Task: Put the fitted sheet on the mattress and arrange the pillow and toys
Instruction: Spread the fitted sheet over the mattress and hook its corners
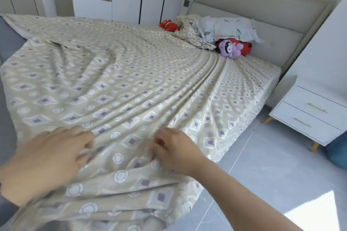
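Observation:
A beige fitted sheet (120, 84) with a diamond and circle pattern covers most of the mattress, with long folds running toward the headboard. At the near corner my left hand (47, 159) grips a fold of the sheet, its fingers curled into the cloth. My right hand (174, 152) pinches the sheet beside it. A floral pillow (227, 28) lies at the headboard on a bunched part of the sheet. A purple and red plush toy (231, 48) sits under the pillow's edge. A second, red toy (169, 26) lies to the left of the pillow.
A padded grey headboard (253, 5) stands at the far end. To the right of the bed a white nightstand (308, 116) with two drawers stands on the grey tiled floor (262, 165). White wardrobes line the far wall. Bare grey mattress (9, 39) shows at the left.

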The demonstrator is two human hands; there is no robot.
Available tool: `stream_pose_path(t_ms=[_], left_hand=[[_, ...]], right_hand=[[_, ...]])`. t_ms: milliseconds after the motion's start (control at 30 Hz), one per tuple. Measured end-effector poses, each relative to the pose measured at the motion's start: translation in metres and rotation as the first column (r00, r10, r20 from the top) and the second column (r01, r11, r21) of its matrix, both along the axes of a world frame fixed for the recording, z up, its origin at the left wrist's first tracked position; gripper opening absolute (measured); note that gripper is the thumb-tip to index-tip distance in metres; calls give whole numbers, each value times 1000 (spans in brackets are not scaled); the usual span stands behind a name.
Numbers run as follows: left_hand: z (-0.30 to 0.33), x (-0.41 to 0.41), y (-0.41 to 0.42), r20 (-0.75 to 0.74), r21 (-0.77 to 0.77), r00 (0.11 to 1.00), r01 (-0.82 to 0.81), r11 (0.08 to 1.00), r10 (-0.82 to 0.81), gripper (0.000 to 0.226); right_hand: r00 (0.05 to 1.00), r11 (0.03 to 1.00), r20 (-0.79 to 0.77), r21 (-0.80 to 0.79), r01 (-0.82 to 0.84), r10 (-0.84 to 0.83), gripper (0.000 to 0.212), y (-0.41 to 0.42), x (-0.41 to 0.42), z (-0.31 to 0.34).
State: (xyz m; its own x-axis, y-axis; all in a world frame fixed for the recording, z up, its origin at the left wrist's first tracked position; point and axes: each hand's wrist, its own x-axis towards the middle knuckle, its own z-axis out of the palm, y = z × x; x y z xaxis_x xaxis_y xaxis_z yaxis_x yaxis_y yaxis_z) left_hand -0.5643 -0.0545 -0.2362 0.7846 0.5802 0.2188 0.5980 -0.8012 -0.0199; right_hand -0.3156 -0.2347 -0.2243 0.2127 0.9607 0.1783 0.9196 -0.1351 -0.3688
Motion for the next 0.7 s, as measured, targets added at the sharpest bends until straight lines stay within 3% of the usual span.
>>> stream_pose_path(t_ms=[67, 100, 167, 267, 367, 400, 500, 567, 700], left_hand=[[9, 23, -47, 16, -169, 982, 188, 968, -188, 22], [13, 34, -69, 18, -249, 968, 246, 937, -249, 30], [24, 45, -107, 46, -361, 946, 316, 878, -322, 49], [18, 48, -132, 3, -384, 920, 363, 849, -392, 59], [9, 53, -133, 25, -347, 912, 392, 852, -410, 41], [7, 54, -133, 17, -328, 902, 413, 850, -431, 36], [5, 58, -131, -15, -284, 844, 510, 812, -535, 34], [8, 59, -138, -49, -320, 794, 563, 762, -607, 35], [-4, 63, -164, -148, -416, 678, 618, 667, -720, 31]], right_hand=[[926, 923, 76, -82, 375, -370, 23, -11, 53, -7], [840, 824, 81, -162, 543, -537, 32, -19, 76, -9], [677, 633, 75, -292, 717, -732, 44, -36, 110, -8], [615, 548, 39, -412, 728, -788, 44, -56, 132, -6], [466, 574, -335, -507, 644, -819, 36, -59, 135, -12], [441, 585, -386, -493, 644, -810, 34, -59, 135, -13], [416, 572, -399, -467, 675, -817, 27, -66, 135, -5], [392, 533, -362, -535, 655, -845, 24, -76, 132, -1], [491, 370, -59, -736, 567, -869, 32, -97, 134, -11]])
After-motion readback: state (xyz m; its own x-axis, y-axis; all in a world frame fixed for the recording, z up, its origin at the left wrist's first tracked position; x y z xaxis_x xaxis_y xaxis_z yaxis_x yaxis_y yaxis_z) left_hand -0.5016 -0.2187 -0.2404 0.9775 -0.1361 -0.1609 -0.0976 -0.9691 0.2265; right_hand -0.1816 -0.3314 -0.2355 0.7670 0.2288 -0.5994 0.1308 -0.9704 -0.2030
